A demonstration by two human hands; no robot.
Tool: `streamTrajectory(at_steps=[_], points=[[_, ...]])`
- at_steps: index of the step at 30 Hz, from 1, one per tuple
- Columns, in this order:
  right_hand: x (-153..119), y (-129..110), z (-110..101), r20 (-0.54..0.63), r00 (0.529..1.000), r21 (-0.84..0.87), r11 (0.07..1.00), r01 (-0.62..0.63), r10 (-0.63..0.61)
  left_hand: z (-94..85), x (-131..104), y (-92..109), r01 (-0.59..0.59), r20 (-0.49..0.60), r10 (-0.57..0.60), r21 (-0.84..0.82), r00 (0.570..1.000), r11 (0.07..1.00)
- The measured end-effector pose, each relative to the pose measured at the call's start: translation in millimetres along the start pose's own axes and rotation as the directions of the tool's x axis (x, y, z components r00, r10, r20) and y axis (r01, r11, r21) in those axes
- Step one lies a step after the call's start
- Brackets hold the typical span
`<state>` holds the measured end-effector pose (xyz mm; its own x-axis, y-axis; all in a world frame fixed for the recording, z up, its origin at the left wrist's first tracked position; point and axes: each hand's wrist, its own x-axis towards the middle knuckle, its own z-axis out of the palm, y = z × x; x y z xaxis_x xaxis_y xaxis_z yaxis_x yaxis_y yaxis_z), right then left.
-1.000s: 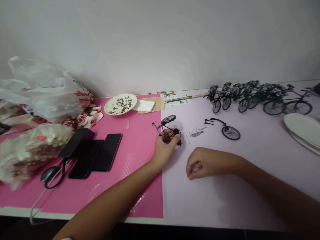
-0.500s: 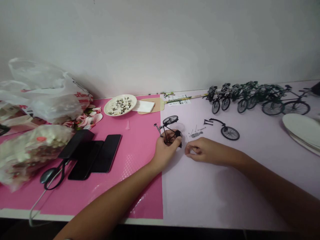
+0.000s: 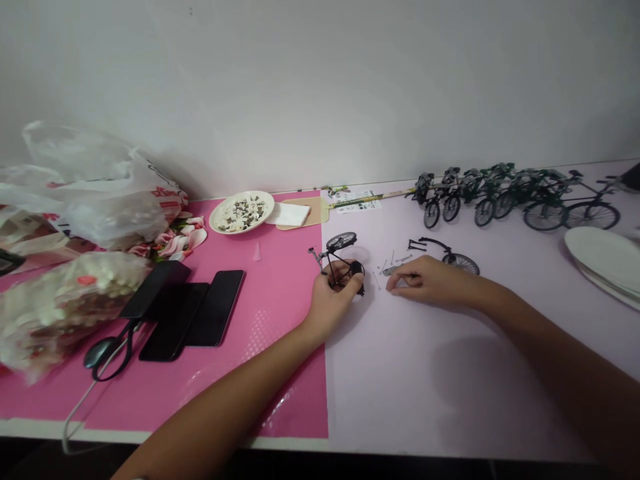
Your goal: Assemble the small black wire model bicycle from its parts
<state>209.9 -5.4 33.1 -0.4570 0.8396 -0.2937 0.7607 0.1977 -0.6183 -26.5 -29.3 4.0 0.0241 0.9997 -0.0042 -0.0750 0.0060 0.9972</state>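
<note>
A partly built black miniature bicycle frame (image 3: 336,267) with one spoked wheel is wrapped in the fingers of my left hand (image 3: 330,303). The wheel points up and away, and my thumb lies near the dark crank disc. To the right, my right hand (image 3: 425,283) hovers low over the table with bent fingers. A small gap shows between its thumb and forefinger, with nothing visible in it. Small thin grey parts (image 3: 393,269) lie just beyond its fingertips. Behind the hand lies a black front fork with a wheel (image 3: 461,262), partly covered by it.
Several assembled miniature bicycles (image 3: 495,193) stand along the wall, right. Stacked white plates (image 3: 603,257) sit at the right edge. A plate (image 3: 215,223) of small parts stands back left. Phones (image 3: 215,307), a black stand (image 3: 155,287) and plastic bags (image 3: 110,193) occupy the left.
My right hand has moved right and away from me, nearer the fork with wheel, now covering part of it and of the small parts. My left hand stays put with the bicycle frame.
</note>
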Motion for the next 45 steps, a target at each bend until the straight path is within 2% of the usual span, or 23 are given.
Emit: streamTrajectory(at_steps=[4, 9, 22, 27, 30, 34, 39, 45], points=[[0.5, 5.8, -3.9, -0.061, 0.998, -0.045, 0.999, -0.006, 0.003, -0.3, -0.7, 1.4, 0.010, 0.004, -0.010, 0.007, 1.000, 1.000], [1.5, 7.8, -2.9, -0.071, 0.997, -0.088, 0.996, 0.034, -0.041, -0.9, -1.5, 3.4, 0.001, 0.006, -0.001, 0.019, 1.000, 1.000], [-1.2, -10.3, 6.4, -0.099, 0.994, -0.188, 0.982, 0.027, -0.046, 0.5, -1.8, 3.3, 0.003, 0.020, -0.004, 0.032, 1.000, 0.999], [0.0, -11.2, 8.5, -0.145, 0.986, -0.107, 0.992, 0.063, -0.078, 0.2, -3.1, 2.9, 0.019, 0.048, -0.020, 0.033, 0.999, 0.999], [2.4, -11.9, 15.4, -0.255, 0.963, 0.044, 0.994, 0.105, -0.090, -0.4, -4.8, 2.8, 0.010, 0.099, -0.016, 0.059, 0.995, 0.998], [6.2, -13.5, 31.5, -0.443, 0.889, 0.194, 0.956, 0.223, -0.117, -0.9, -6.7, 2.1, -0.011, 0.143, -0.004, 0.103, 0.990, 0.995], [9.6, -16.2, 46.0, -0.478, 0.862, 0.236, 0.921, 0.310, -0.168, -0.5, -7.1, 0.9, -0.029, 0.179, 0.011, 0.102, 0.984, 0.994], [14.3, -14.6, 51.9, -0.515, 0.836, 0.217, 0.914, 0.343, -0.192, -1.1, -7.3, 0.3, -0.036, 0.192, 0.011, 0.126, 0.981, 0.991]])
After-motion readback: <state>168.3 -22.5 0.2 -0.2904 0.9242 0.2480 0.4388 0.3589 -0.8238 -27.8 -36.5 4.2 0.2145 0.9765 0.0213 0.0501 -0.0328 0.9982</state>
